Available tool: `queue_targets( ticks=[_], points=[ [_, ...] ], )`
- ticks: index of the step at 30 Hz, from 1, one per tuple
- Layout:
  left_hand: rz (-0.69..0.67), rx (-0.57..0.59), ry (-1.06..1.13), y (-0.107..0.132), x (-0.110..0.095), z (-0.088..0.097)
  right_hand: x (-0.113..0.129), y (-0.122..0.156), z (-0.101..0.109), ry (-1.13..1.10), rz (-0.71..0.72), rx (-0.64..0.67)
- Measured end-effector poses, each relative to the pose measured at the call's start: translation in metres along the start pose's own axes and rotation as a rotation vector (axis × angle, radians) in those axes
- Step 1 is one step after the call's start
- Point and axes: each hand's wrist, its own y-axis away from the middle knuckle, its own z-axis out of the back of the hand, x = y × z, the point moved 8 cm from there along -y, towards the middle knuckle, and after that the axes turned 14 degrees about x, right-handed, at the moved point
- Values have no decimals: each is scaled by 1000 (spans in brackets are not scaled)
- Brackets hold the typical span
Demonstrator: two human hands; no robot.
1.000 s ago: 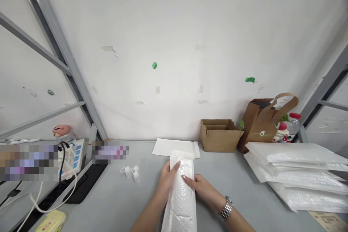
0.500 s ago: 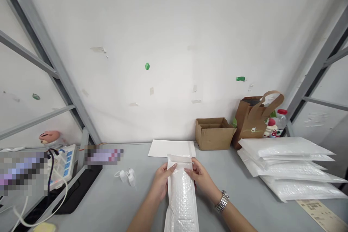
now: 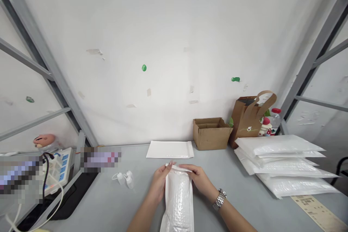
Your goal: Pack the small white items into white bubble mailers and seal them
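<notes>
A white bubble mailer (image 3: 179,199) stretches lengthwise in front of me, its flap end pointing away and its near end running out of the picture. My left hand (image 3: 160,182) grips the upper left corner, thumb on top near the flap. On the opposite side my right hand (image 3: 200,179), with a metal watch on the wrist, holds the upper right edge, its fingers on the flap, which is partly folded over. Just beyond lies a flat white mailer (image 3: 168,149). What is inside the held mailer cannot be seen.
A stack of filled white mailers (image 3: 282,163) lies at right, above a printed label sheet (image 3: 315,210). Behind are a cardboard box (image 3: 213,139) and a brown paper bag (image 3: 244,127). Small white bottles (image 3: 125,179), a power strip (image 3: 59,168) and cables are at left.
The mailer's flap has gone from lying flat to being partly folded over. My right fingers have moved up onto the flap, and the left hand stays at its corner. The view has shifted slightly.
</notes>
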Motion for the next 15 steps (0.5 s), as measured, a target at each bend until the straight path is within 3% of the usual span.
queue_targets(
  ticks=[5,8,12,15],
  points=[
    [-14,-73,40,0,2,10,7,3,-8,115,-17,80],
    [-36,-79,46,-1,3,10,5,0,-13,69,-20,122],
    [-58,-6,55,-2,1,1,11,9,19,44,-48,-174],
    [-25,4,108,-2,2,0,48,49,64,238,-1,-471]
  ],
)
